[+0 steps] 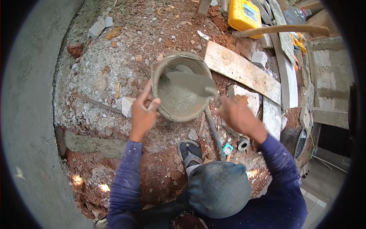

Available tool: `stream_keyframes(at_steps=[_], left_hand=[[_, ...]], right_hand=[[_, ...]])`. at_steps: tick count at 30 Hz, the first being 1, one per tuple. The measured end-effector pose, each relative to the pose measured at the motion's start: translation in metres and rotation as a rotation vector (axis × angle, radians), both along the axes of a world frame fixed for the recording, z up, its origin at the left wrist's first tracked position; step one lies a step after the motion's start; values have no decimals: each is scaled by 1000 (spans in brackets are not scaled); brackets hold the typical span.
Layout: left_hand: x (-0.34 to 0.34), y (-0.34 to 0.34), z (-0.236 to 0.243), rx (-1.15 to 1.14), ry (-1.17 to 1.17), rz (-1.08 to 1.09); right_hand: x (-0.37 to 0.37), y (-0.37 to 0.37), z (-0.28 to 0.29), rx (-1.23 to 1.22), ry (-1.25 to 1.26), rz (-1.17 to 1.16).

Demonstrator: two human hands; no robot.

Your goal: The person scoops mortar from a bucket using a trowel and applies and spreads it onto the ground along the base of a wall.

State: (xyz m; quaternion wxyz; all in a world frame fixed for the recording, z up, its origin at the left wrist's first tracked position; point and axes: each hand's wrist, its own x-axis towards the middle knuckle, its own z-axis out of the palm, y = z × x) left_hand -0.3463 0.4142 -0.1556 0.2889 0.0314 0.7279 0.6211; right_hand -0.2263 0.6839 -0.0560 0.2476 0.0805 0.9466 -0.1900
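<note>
A round bucket (164, 111) caked with grey mortar stands on the rubble in front of me, its mouth facing up. Wet grey mortar (176, 100) lies inside it. My left hand (145, 112) grips the bucket's left rim, thumb and fingers on the edge. In my right hand (240, 116) is a trowel (192, 83), its handle mostly hidden by my closed fingers. The trowel's mortar-coated blade reaches left over the bucket's mouth and is blurred by motion. Whether the blade touches the mortar I cannot tell.
Right of the bucket lie a wooden plank (244, 72), a metal bar (214, 131) and a teal tape measure (227, 149). A yellow jerrycan (244, 16) and a wooden tool handle (284, 29) are farther back. A dark bucket (292, 140) sits at right. A grey wall (28, 114) runs along the left.
</note>
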Motion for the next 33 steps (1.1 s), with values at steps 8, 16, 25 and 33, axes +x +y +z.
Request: stream_keyframes(at_steps=[8,16,25,33], left_hand=[[13,22,2,-28,197,-28],[24,-3,-9,-79,335,-49],[35,-6,-8,-17,235,-94],[15,-2,3,-163,285,-99]], right_hand=[[-76,47,-2,499,-112,482],[-37,-6,-68,-223,-661,185],[-25,-45,-76,-1237,-652,-631],[-22,-17,-100,-2555,-793,-1273]])
